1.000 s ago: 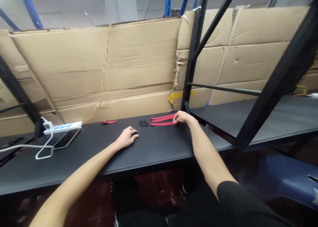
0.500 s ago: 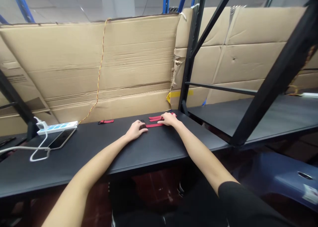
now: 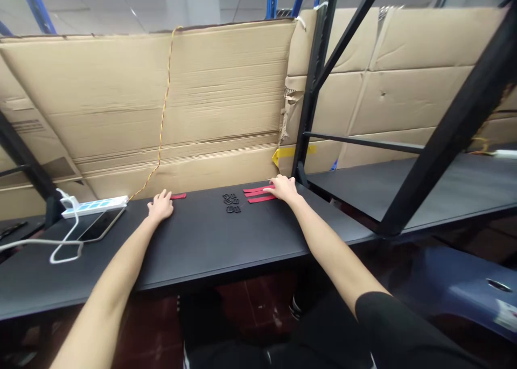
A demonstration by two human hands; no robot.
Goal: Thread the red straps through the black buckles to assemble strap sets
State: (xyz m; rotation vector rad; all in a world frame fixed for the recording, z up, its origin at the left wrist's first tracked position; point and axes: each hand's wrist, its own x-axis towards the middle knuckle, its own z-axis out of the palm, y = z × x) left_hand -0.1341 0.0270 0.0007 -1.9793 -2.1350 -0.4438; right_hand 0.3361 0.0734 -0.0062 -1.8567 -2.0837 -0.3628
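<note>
The left hand lies open and empty on the black counter, just beside a short red strap; the right hand rests open, gripping nothing, on three long red straps, right of some black buckles.

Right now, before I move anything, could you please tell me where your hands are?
Left hand flat on black table, beside short red strap. Right hand on long red straps. Black buckles between hands.
</note>
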